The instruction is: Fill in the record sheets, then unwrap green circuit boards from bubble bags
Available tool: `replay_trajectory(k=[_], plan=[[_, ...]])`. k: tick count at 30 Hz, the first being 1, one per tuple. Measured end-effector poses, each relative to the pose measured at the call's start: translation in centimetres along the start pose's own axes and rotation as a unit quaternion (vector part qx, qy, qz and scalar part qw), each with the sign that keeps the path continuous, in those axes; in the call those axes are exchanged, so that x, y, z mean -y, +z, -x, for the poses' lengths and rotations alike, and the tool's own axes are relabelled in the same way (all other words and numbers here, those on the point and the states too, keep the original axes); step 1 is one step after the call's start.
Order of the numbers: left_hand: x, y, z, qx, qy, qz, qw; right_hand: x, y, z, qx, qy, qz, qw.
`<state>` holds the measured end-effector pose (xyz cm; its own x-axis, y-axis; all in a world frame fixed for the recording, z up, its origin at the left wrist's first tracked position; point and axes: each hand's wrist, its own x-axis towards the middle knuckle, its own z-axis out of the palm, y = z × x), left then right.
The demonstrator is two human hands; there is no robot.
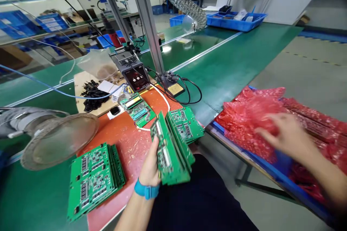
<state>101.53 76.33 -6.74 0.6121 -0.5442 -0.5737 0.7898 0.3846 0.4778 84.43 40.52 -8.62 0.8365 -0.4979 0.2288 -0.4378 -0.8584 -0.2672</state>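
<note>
My left hand (150,164) grips a small stack of green circuit boards (173,155) by its edge, tilted above my lap. A blue strap circles that wrist. Over to the right, my right hand (287,135) is blurred above red bubble wrap (252,112), thumb and forefinger apart; whether it touches the wrap I cannot tell. Behind the held boards, another stack of circuit boards (184,122) lies at the bench edge. A taller stack of circuit boards (93,180) sits at the left on the orange mat (121,137).
A green board with a display and socket (138,110) lies on the mat. Behind it stand a soldering station (135,77) and a sponge holder (175,89) with loose cables. A round fume hood (62,140) juts in from the left. The bubble wrap fills a blue crate (282,178).
</note>
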Motion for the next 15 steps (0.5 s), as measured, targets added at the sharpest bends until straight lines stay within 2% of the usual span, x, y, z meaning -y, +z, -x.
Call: replay_trajectory(k=[2, 3, 4, 6, 9, 12, 15], plan=[[-1.5, 2.1, -1.4, -0.038, 0.108, -0.069, 0.991, -1.9, 3.1, -0.1, 0.172, -0.053, 0.074, 0.981], [-1.9, 3.0, -2.2, -0.048, 0.16, -0.098, 0.981, -2.4, 4.6, -0.2, 0.224, -0.065, 0.094, 0.968], [-2.2, 3.7, -3.1, -0.054, 0.205, -0.124, 0.969, -2.8, 6.0, -0.4, 0.249, -0.083, 0.108, 0.959], [-2.2, 4.7, -4.8, -0.062, 0.255, -0.165, 0.951, -3.0, 8.1, -1.0, 0.228, -0.118, 0.147, 0.955], [-1.6, 5.3, -6.6, -0.08, 0.264, -0.224, 0.935, -2.3, 9.6, -1.8, 0.139, -0.137, 0.225, 0.954], [-1.1, 5.2, -7.8, -0.109, 0.275, -0.268, 0.917, -1.0, 9.6, -1.6, 0.098, -0.129, 0.252, 0.954], [-1.2, 4.7, -8.8, -0.132, 0.29, -0.286, 0.904, 0.1, 7.8, -0.9, 0.069, -0.106, 0.192, 0.973]])
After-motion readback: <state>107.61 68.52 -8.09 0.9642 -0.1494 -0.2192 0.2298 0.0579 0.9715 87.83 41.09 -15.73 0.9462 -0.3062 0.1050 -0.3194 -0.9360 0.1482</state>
